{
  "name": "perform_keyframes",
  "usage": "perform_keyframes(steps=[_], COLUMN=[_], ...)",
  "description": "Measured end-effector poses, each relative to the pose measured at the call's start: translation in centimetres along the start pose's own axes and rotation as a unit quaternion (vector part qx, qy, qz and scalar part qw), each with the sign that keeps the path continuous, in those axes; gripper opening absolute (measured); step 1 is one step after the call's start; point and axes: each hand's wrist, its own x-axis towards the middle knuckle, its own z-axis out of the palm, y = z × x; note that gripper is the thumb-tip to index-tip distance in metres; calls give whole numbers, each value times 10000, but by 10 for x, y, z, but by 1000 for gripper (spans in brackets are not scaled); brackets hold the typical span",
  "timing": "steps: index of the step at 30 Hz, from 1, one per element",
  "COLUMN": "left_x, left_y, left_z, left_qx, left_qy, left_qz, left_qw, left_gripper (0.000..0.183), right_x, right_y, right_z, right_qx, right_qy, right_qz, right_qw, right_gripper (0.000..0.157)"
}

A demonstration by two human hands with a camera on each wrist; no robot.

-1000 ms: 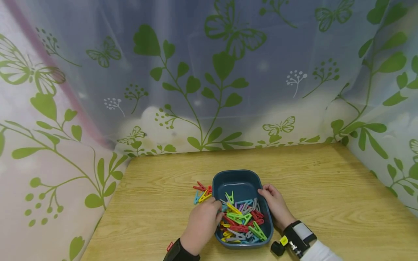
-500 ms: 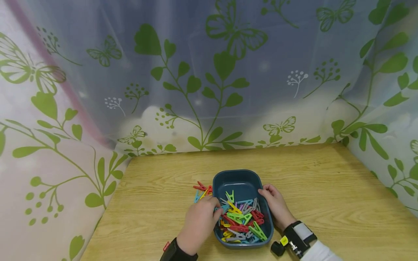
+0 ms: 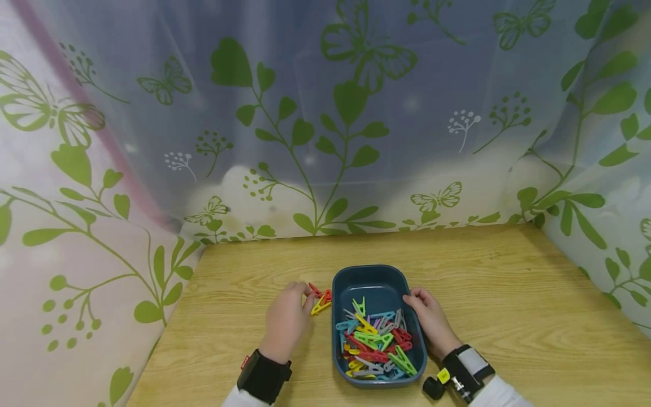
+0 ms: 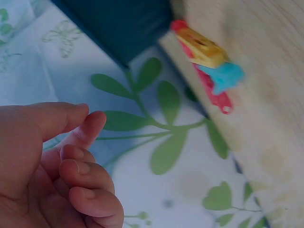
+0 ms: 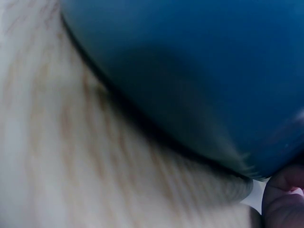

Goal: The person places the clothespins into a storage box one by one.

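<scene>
A dark blue plastic bin (image 3: 370, 383) stands on the table, its near part heaped with clothespins (image 3: 373, 341) in green, red, yellow, grey and blue. Left of it, a small pile of red and yellow clothespins (image 3: 321, 304) lies on the wood; a blue one (image 4: 223, 76) shows in the left wrist view. My left hand (image 3: 286, 321) is right at that pile, fingers loosely bent. Nothing shows between its thumb and forefinger in the left wrist view. My right hand (image 3: 431, 317) grips the bin's right rim, thumb over the edge.
The wooden table (image 3: 513, 294) is enclosed by a hanging cloth (image 3: 285, 141) printed with green leaves and butterflies, at the back and both sides. Black straps with devices (image 3: 467, 370) sit on both wrists.
My left hand has left a blue clothespin inside the bin and moved left, out over the rim to the loose pile. My right hand stays on the bin's rim.
</scene>
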Motion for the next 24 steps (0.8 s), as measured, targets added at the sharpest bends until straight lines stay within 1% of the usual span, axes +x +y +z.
perform_keyframes(steps=[5, 8, 11, 15, 24], left_x=[7, 10, 13, 14, 12], left_y=[-12, -16, -17, -17, -4], left_z=[8, 13, 18, 25, 37], left_qx=[130, 168, 189, 241, 341], left_qy=[-125, -222, -402, -684, -940], left_qz=[-64, -92, -75, 42, 402], left_qw=[9998, 9996, 9990, 9974, 9942], left_gripper=[12, 13, 12, 9, 8], right_x=[-1, -1, -1, -1, -1], right_y=[0, -1, -1, -2, -1], right_z=[0, 0, -1, -1, -1], right_qx=[-20, -44, -52, -56, -31], right_qy=[10, 10, -2, -19, -9], right_qz=[15, 23, 35, 47, 56], right_qw=[10000, 10000, 10000, 10000, 10000], right_gripper=[19, 20, 20, 21, 21])
